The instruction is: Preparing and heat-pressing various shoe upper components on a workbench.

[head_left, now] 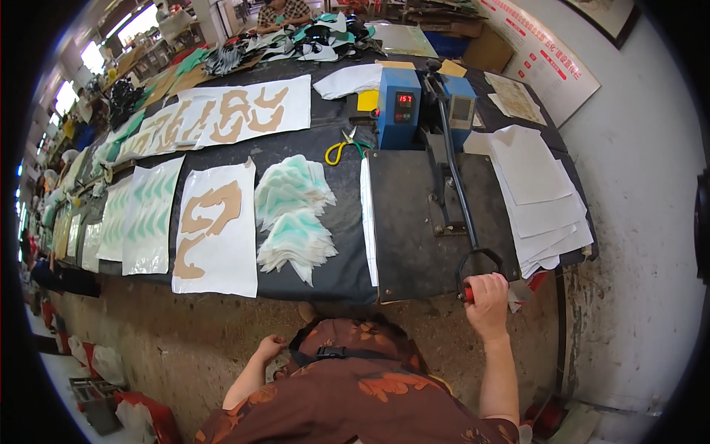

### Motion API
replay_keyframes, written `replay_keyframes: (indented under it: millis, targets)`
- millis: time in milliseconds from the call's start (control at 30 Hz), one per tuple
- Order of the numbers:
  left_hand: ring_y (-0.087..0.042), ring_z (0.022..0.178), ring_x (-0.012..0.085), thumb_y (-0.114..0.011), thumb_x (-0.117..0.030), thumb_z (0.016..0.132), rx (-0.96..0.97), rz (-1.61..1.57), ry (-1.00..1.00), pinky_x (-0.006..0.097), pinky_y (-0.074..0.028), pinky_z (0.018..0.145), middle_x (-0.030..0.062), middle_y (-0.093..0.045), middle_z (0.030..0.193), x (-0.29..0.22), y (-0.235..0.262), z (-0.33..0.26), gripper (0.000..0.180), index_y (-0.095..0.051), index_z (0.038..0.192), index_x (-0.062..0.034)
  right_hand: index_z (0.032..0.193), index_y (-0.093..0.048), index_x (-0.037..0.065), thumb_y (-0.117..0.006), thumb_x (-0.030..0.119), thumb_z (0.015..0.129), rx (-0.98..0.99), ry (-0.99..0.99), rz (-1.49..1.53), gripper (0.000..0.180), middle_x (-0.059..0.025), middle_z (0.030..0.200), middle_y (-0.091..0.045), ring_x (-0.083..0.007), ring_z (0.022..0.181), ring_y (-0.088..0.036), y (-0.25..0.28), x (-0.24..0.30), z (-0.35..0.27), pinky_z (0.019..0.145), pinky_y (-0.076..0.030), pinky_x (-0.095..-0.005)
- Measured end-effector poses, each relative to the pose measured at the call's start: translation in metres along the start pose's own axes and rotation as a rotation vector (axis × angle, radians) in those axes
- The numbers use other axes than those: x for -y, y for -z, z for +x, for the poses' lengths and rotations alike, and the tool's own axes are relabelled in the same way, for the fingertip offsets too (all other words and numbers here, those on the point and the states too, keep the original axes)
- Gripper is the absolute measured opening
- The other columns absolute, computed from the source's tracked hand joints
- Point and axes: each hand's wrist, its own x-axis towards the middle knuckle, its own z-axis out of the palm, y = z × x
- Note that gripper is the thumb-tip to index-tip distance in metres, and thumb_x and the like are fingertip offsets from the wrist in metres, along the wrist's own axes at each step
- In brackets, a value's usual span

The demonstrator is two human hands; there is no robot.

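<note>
My right hand [487, 300] is wrapped round the red grip of a heat press handle [482, 255] at the table's front edge. The handle's long dark lever runs back to the blue control box [399, 107] with a lit red display. The press's flat black upper plate [414, 229] is lowered, and a white sheet edge [369, 222] shows along its left side. What lies under the plate is hidden. My left hand [272, 348] hangs beside my waist, away from the table, its fingers curled with nothing visible in them.
Left of the press lie stacked pale green-white cut pieces [296, 214], a white sheet with tan cutouts [214, 229], and yellow-handled scissors [342, 146]. White sheets [536, 192] are piled at the right. Dark and green scraps [318, 41] heap at the back, where another person [285, 13] sits.
</note>
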Motion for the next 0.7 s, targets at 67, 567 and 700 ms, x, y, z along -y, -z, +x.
replay_keyframes:
  millis: [67, 567, 700]
  targets:
    - [-0.064, 0.082, 0.0166, -0.069, -0.005, 0.085, -0.015, -0.102, 0.076, 0.032, -0.052, 0.069, 0.0078, -0.067, 0.093, 0.010, 0.006, -0.005, 0.026, -0.064, 0.111, -0.0017, 0.092, -0.060, 0.008, -0.066, 0.001, 0.069, 0.003, 0.020, 0.010, 0.024, -0.0098, 0.087, -0.059, -0.0314, 0.090, -0.057, 0.004, -0.006, 0.001, 0.091, -0.044, -0.0462]
    - [-0.058, 0.111, 0.0333, -0.071, -0.020, 0.086, -0.105, 0.285, -1.382, 0.041, -0.046, 0.095, 0.0142, -0.062, 0.114, -0.313, -0.095, -0.158, 0.041, -0.061, 0.124, -0.0090, 0.089, -0.063, 0.009, -0.066, 0.007, 0.077, 0.030, 0.011, -0.037, 0.012, -0.0070, 0.076, -0.059, -0.0297, 0.075, -0.056, -0.005, -0.011, -0.001, 0.072, -0.042, -0.0423]
    - [-0.049, 0.126, 0.0328, -0.069, -0.013, 0.077, -0.111, 0.447, -1.880, 0.047, -0.036, 0.108, 0.0140, -0.055, 0.128, -0.397, -0.166, -0.201, 0.061, -0.052, 0.135, -0.0122, 0.090, -0.064, 0.009, -0.067, 0.013, 0.078, 0.026, 0.054, -0.028, 0.013, -0.0082, 0.078, -0.060, -0.0305, 0.076, -0.057, -0.018, -0.023, -0.007, 0.072, -0.042, -0.0428]
